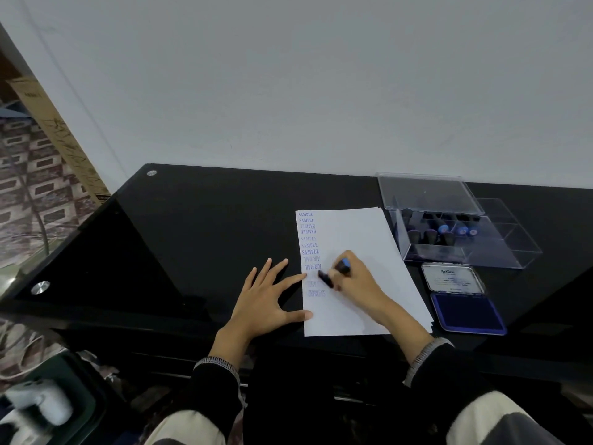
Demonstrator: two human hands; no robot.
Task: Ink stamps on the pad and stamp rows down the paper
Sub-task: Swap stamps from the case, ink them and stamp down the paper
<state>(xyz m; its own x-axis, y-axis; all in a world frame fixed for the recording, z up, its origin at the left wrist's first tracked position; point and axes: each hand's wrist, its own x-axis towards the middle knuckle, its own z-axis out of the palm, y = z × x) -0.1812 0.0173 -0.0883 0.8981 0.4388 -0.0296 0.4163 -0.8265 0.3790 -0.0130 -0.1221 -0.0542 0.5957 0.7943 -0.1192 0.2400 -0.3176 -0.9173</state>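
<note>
Right hand gripping stamp, left hand flat on paper

A matt white paper sheet lies on the glossy black tabletop, right of centre, beside a clear, shiny plastic compartment box.

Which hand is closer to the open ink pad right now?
The right hand. It grips a stamp over the paper, just left of the ink pad. The left hand rests flat at the paper's left edge, farther away.
</note>
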